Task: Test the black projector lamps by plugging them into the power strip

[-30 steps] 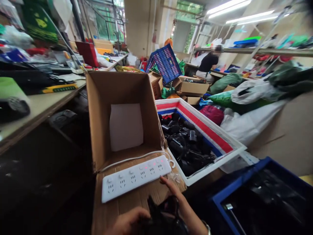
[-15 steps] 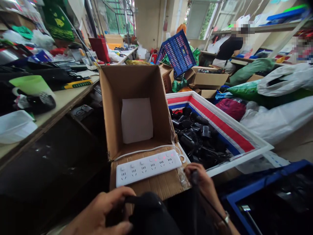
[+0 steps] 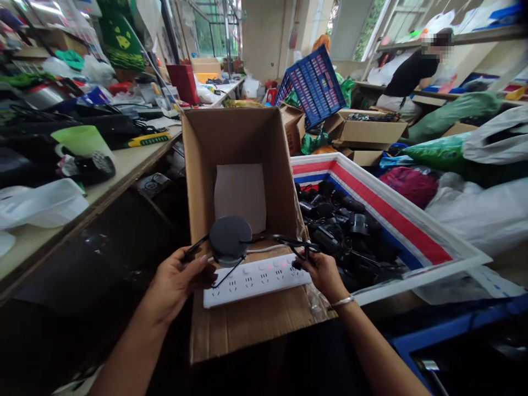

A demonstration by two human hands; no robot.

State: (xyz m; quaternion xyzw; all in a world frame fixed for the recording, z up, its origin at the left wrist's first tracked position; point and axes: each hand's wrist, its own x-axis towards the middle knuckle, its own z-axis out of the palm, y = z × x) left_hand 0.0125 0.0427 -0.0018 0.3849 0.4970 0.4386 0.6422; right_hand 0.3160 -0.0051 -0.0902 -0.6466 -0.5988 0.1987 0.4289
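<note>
A black device with a round, flat end [image 3: 230,237] hangs in front of the open cardboard box [image 3: 194,181]; I cannot make out its exact kind. My left hand [image 3: 181,278] is closed on a dark, thin part at its left side. From the device a black cord [image 3: 276,239] runs right to my right hand [image 3: 322,272], whose fingers pinch its bunched end near the right-hand sockets. Below lies a white power strip [image 3: 256,281] on the box's cardboard flap [image 3: 247,330], with a few small red lights lit.
Right of the box, a white-rimmed bin [image 3: 424,283] with a striped lining holds many black corded devices [image 3: 330,231]. A cluttered workbench [image 3: 124,179] stands left. A blue crate [image 3: 416,330] is at lower right. Another person [image 3: 408,74] bends over a far bench.
Both hands have moved up and forward over the power strip. The black device has risen from the lower edge to in front of the box, its round end now showing.
</note>
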